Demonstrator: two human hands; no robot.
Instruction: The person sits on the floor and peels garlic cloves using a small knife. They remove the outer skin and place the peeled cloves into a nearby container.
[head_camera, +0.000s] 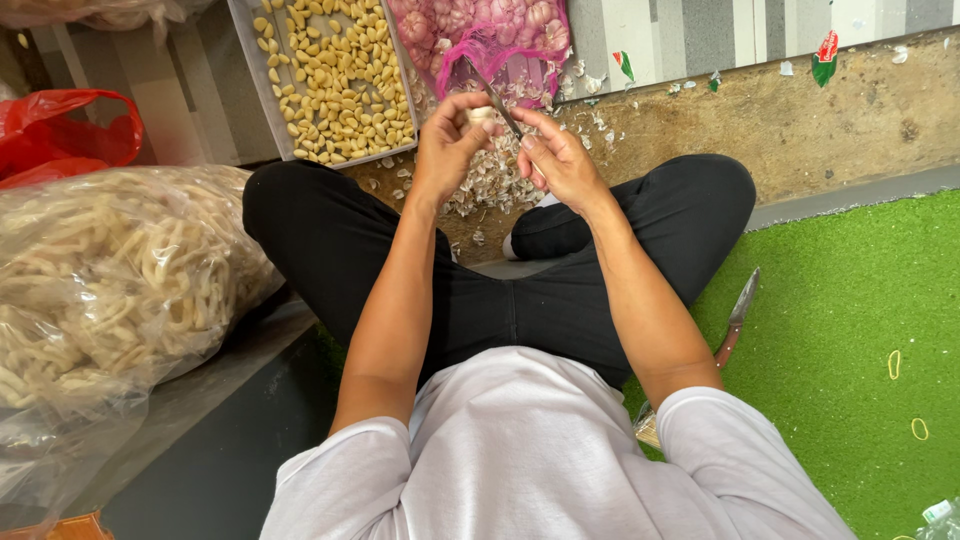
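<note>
One garlic clove (482, 114) sits pinched in the fingertips of the left hand (450, 145), raised above the crossed legs. One small knife (497, 102) is gripped by the right hand (560, 160), its long axis slanting up and away to the left, the blade touching the clove. Both hands meet there, the left nearer. Beyond lie one tray of peeled cloves (335, 80), one pink mesh bag of garlic (480, 35), scattered skins (490, 185); a second knife (738, 315) lies on the green mat (850, 330)

Pink mesh bag (520, 45) — green turf (850, 300)
</note>
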